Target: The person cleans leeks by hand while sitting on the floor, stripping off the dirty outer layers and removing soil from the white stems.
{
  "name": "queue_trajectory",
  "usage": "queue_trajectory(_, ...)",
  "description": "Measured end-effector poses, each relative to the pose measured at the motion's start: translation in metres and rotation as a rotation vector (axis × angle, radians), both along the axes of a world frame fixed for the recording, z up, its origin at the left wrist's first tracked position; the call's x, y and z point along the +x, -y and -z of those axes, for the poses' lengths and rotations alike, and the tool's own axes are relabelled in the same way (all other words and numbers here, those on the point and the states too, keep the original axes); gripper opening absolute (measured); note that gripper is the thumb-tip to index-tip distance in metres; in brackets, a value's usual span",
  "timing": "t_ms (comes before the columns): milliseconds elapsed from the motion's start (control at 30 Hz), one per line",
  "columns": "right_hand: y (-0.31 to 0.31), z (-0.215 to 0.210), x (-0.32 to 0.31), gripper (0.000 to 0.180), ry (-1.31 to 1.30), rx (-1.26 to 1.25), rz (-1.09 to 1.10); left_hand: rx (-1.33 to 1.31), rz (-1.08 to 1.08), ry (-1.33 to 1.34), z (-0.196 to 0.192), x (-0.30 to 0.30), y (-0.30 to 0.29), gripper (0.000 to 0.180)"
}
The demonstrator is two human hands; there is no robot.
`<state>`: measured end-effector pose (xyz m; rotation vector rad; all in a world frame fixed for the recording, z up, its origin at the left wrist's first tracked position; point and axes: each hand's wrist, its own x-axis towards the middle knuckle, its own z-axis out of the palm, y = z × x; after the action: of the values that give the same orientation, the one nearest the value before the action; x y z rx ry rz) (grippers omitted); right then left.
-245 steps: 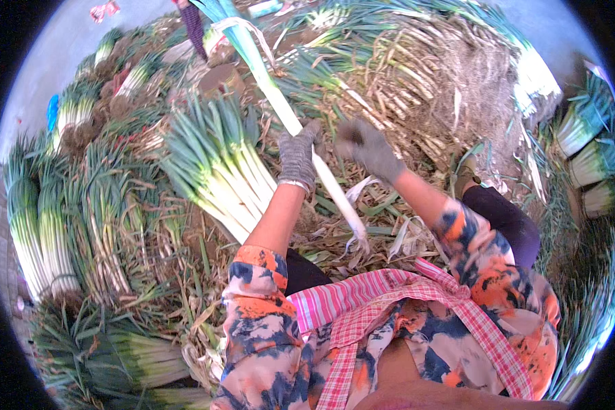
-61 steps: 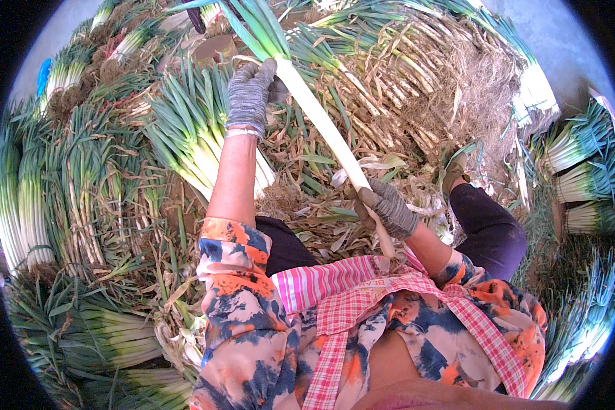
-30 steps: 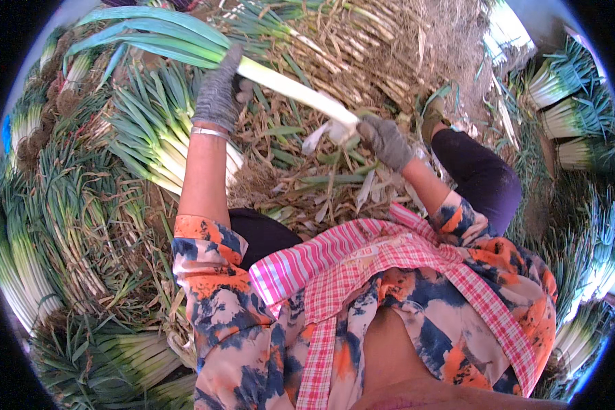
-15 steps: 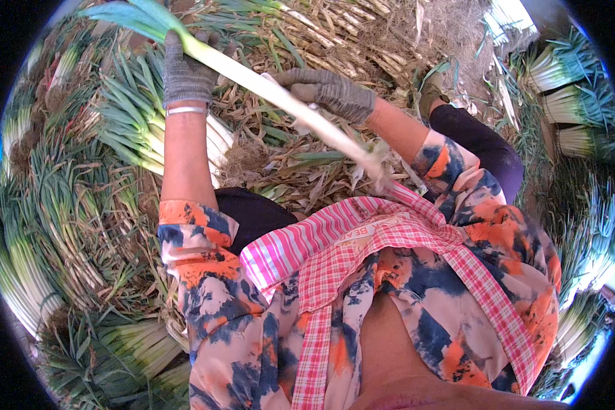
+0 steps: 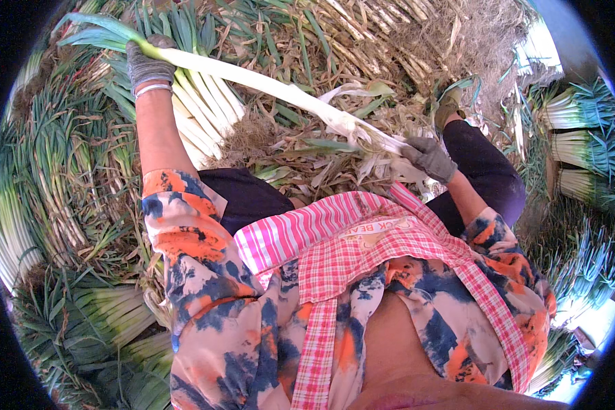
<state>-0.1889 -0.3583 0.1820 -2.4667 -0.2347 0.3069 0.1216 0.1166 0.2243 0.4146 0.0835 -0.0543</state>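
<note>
right hand [image 5: 429, 158] has shifted most: half a second ago it was spread beside the middle of the shank; now it is out at the low end. left hand [image 5: 150, 60] has drifted outward, to the far side of the finished-looking bunch of leeks [image 5: 201, 116]. the leek [image 5: 273, 87] lies flatter across the view than it did, its low end swung up and away from the checked apron [image 5: 383, 263].

hands: well apart, both in grey knit gloves. left wrapped round the neck, where white shank turns to green leaf. right has its fingers closed at the lower end; from where i stand, can't tell if they have the root tip itself or loose outer skin.

leek: held in the air, stretched between the two hands, above the litter of dry peelings [image 5: 307, 171]. green tops trail past the left fist.

handling, my guess: light for its length, top-heavy with leaf. shank firm but with some give; it bows slightly here. would likely snap or bruise if bent hard. bared white layers probably slick, so the knit gloves should help. the tops look limp, poor for holding; outer skin at the low end looks thin and papery, likely to tear away in the fingers. best hold: the neck, snug not crushing, with a second light grip near the root.

beyond: heap of rooty, soil-stained leeks [image 5: 389, 41], apart from the held one.
</note>
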Motion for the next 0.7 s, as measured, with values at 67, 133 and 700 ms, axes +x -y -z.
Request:
queue_trajectory(67,0.019,-0.009,-0.028,0.030,-0.310,-0.258,0.133,-0.021,-0.095,-0.090,-0.003,-0.015,-0.015,0.037)
queue_trajectory(133,0.047,-0.006,-0.034,0.029,-0.313,-0.263,0.116,-0.055,-0.153,0.028,0.012,0.006,-0.063,0.034)
queue_trajectory(700,-0.139,-0.061,0.092,0.016,0.436,-0.052,-0.472,0.069,-0.085,0.132,0.009,0.006,-0.059,0.043)
